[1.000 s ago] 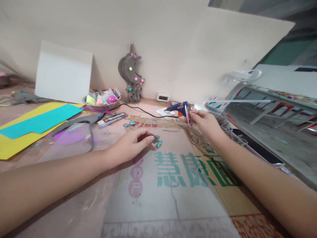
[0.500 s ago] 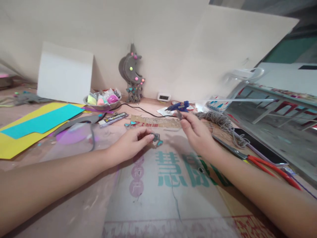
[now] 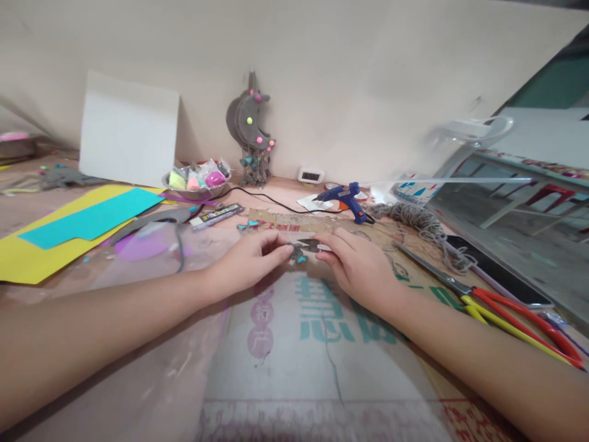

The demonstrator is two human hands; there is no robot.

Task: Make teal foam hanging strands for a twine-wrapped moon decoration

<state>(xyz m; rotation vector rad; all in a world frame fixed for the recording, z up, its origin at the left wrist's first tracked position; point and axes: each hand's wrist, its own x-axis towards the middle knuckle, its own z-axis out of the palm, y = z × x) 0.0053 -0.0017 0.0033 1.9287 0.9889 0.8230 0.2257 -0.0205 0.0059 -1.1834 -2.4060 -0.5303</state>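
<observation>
Left hand (image 3: 255, 261) pinches grey yarn (image 3: 298, 252), right hand (image 3: 361, 267) grips small scissors (image 3: 309, 244), above cardboard (image 3: 368, 374) (purple circles (image 3: 260, 341) read 特产).

Purple "特产" (image 3: 261, 313) on the cardboard (image 3: 294, 374)

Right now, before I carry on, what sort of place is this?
Most likely a handicraft work area, though whether home or workshop I can't tell. On the table are a blue glue gun and gray yarn; a decorated crescent-moon ornament is by the wall.
</observation>
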